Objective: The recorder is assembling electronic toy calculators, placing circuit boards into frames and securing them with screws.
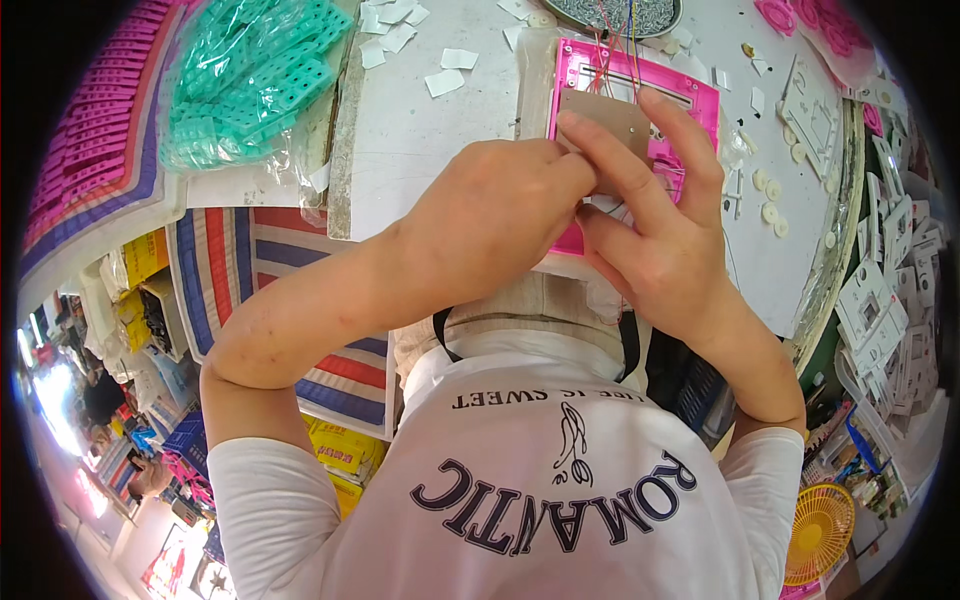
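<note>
A bright pink plastic casing (705, 105) lies on the worktable in front of me, with a brown flat board (610, 118) set on it. Red, blue and dark wires run from its upper part. Over the board's lower left side, my left hand (505, 215) is closed, its fingertips pinched together; whatever they hold is hidden. My right hand (655, 215) has its fingers spread. One fingertip rests at the board's upper left, another reaches past its right edge, and the thumb is beside my left fingertips.
A metal bowl (655, 18) of small screws stands at the far edge. Clear bags of green plastic parts (255, 85) and stacked pink parts (105, 110) are at left. White paper pieces (445, 83) and round white parts (770, 213) lie scattered. White panels (870, 310) pile up at right.
</note>
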A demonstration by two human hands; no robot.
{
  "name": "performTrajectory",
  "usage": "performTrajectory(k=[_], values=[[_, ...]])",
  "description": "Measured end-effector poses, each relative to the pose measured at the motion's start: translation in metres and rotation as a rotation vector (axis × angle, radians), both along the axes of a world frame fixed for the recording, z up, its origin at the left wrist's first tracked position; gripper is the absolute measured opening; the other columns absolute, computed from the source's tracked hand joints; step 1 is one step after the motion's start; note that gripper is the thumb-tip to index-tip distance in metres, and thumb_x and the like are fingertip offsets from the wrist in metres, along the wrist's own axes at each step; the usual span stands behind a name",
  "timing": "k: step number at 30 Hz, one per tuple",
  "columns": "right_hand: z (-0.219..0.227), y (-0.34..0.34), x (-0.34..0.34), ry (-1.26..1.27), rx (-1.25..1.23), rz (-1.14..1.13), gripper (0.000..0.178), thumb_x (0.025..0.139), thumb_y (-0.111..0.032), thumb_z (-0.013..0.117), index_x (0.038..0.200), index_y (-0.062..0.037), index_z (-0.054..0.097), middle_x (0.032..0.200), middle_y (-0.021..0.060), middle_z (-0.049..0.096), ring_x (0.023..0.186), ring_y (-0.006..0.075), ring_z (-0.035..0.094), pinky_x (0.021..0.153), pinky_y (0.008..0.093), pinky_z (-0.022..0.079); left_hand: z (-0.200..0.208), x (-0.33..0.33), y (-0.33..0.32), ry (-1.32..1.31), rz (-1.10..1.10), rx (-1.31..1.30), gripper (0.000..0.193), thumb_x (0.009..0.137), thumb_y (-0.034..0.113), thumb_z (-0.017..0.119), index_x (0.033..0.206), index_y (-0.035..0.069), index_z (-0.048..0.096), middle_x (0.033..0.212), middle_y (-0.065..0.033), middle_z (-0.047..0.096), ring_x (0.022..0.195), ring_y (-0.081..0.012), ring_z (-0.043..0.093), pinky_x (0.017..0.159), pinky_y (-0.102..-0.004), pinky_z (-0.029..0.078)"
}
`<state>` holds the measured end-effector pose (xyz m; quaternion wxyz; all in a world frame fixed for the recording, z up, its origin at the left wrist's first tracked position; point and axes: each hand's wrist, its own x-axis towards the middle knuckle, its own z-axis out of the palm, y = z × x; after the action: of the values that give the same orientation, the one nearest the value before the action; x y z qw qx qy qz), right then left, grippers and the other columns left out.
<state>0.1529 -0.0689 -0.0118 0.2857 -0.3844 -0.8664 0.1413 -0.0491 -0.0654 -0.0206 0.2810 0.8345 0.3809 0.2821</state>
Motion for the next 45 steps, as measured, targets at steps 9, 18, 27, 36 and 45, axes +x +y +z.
performTrajectory(k=[9,18,27,36,45], values=[[0.003,0.006,0.002,-0.176,0.166,0.161,0.02,0.057,-0.011,0.077,0.072,0.001,0.072,0.145,0.0077,0.06,0.144,0.0436,0.037,0.109,0.0578,0.043,-0.003,0.0,-0.013,0.079,0.042,0.022,0.025,0.083,0.002,0.073,0.106,0.005,0.064,0.082,-0.0092,0.064,0.072,-0.0294,0.065,0.058,-0.0406,0.052],[0.003,-0.004,0.025,-0.115,0.049,0.108,0.023,0.069,-0.017,0.081,0.09,-0.009,0.08,0.153,0.0097,0.053,0.143,0.0469,0.036,0.109,0.0619,0.038,0.001,-0.02,0.021,-0.349,0.643,-0.009,0.024,0.09,0.002,0.074,0.114,0.004,0.07,0.116,-0.0033,0.065,0.083,-0.0061,0.061,0.061,-0.0211,0.047],[0.003,-0.013,0.024,-0.316,-0.034,0.049,0.051,0.078,-0.042,0.077,0.124,-0.0205,0.074,0.161,0.0108,0.042,0.147,0.0477,0.028,0.114,0.0674,0.026,-0.011,-0.022,-0.06,-0.073,0.266,-0.309,0.017,0.082,0.009,0.079,0.092,0.003,0.066,0.106,-0.0147,0.062,0.098,-0.0329,0.061,0.08,-0.0418,0.05],[0.008,-0.009,0.028,-0.453,-0.111,0.142,0.059,0.076,-0.043,0.079,0.133,-0.0281,0.07,0.162,0.0132,0.039,0.146,0.0456,0.03,0.116,0.0645,0.024,0.008,-0.024,-0.038,-0.489,0.429,-0.571,0.012,0.095,0.0,0.061,0.083,-0.001,0.061,0.108,-0.0086,0.066,0.074,-0.0051,0.049,0.067,-0.0208,0.039],[0.025,-0.027,0.068,-0.242,-0.154,0.055,0.046,0.064,-0.032,0.087,0.106,-0.0166,0.076,0.147,0.0129,0.053,0.13,0.0413,0.043,0.106,0.0503,0.04,0.015,0.018,-0.024,-0.421,0.096,-0.347,0.02,0.084,-0.008,0.068,0.102,-0.001,0.068,0.105,-0.0096,0.069,0.078,-0.0114,0.063,0.067,-0.0249,0.05]])
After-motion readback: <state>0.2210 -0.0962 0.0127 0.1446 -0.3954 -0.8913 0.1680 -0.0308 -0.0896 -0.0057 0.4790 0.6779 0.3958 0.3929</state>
